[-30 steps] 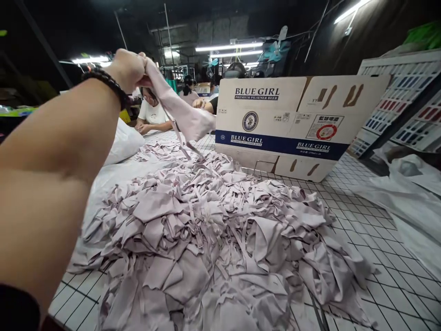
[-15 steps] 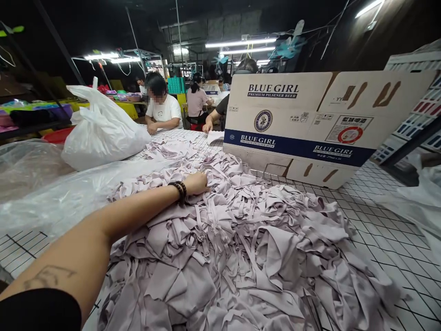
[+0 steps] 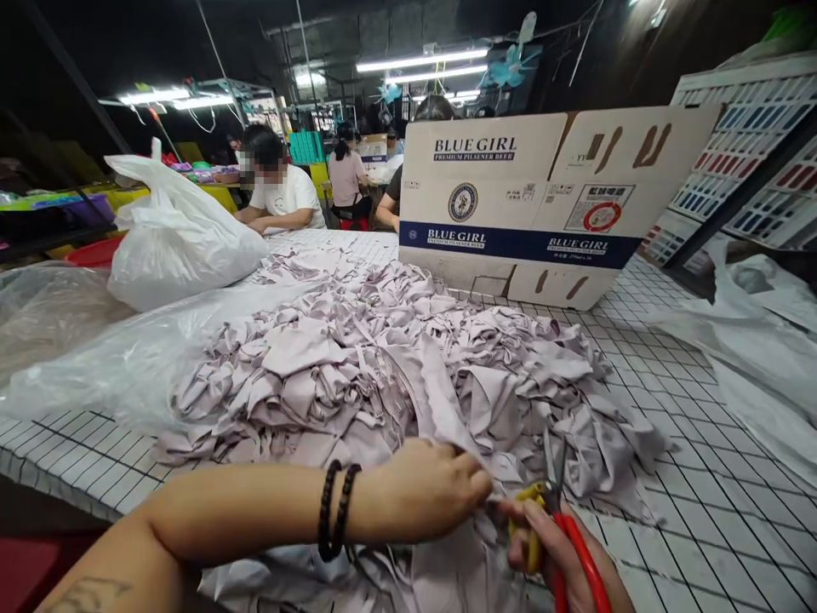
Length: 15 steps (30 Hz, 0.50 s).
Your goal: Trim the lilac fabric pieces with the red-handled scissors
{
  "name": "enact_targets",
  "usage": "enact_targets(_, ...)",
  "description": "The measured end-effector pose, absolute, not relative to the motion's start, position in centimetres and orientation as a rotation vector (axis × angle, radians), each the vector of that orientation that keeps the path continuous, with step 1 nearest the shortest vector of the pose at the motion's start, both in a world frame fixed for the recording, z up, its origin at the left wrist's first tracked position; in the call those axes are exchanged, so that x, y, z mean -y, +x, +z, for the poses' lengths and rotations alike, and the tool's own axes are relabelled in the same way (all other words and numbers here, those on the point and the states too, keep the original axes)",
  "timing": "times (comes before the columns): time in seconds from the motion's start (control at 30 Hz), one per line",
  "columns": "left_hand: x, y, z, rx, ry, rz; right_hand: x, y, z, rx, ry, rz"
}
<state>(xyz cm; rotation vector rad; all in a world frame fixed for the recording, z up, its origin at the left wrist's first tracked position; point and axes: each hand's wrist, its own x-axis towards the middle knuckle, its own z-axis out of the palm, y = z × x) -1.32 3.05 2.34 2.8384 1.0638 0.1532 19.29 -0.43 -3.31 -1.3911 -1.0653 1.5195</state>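
Note:
A large heap of pale lilac fabric pieces with thin straps [image 3: 306, 392] lies in front of me. My left hand [image 3: 427, 489], with dark beaded bracelets on its wrist, is closed on a strip of this fabric [image 3: 440, 396] at the near side of the heap. Close beside it, at the lower right, my right hand [image 3: 562, 545] holds scissors [image 3: 582, 558] with red and yellow handles. Their blades point away from me and stand slightly apart. The fingertips of both hands almost meet at the fabric; whether the right fingers also grip it, I cannot tell.
A Blue Girl beer carton [image 3: 504, 200] stands behind the heap on the grid-patterned tablecloth [image 3: 702, 417]. A stuffed white bag [image 3: 182, 234] and clear plastic sheeting [image 3: 146, 358] lie left. Plastic crates [image 3: 753, 145] rise at right. A person in white [image 3: 290, 196] sits across the table.
My left hand has drawn back from the far part of the heap toward me, bringing a fabric piece. My right hand with the scissors has come into view at the lower right.

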Motion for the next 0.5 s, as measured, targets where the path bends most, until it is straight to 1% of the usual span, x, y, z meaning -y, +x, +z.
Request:
enact_targets(0.07, -0.4, -0.5, -0.7, -1.047, 2.837, 0.008, 0.9, 19.1, -2.9, 1.041, -1.403, 1.549)
enact_targets(0.1, 0.7, -0.4, -1.9, -1.052, 2.795, -0.005, 1.2, 19.3, -2.9, 1.033, -1.421, 1.543)
enact_targets(0.17, 2.3, -1.0, -3.0, -1.065, 2.654, 0.095, 1.8, 20.1, -3.1, 1.012, -1.462, 1.512)
enact_targets(0.27, 3.2, -2.8, -2.1, -1.169, 2.299, 0.405, 2.3, 21.5, -3.8, 0.981, -1.516, 1.480)
enact_targets(0.33, 2.6, -3.9, -1.1, -1.399, 2.076, 0.544, 2.2, 21.7, -4.1, 1.006, -1.526, 1.424)
enact_targets(0.43, 0.5, -4.8, -0.8, -1.702, 1.916, 0.558, 1.6, 19.7, -3.9, 1.143, -1.546, 1.310)
enact_targets(0.5, -0.7, -4.7, -1.3, -1.691, 1.889, 0.494, 0.9, 17.3, -3.6, 1.287, -1.606, 1.188)
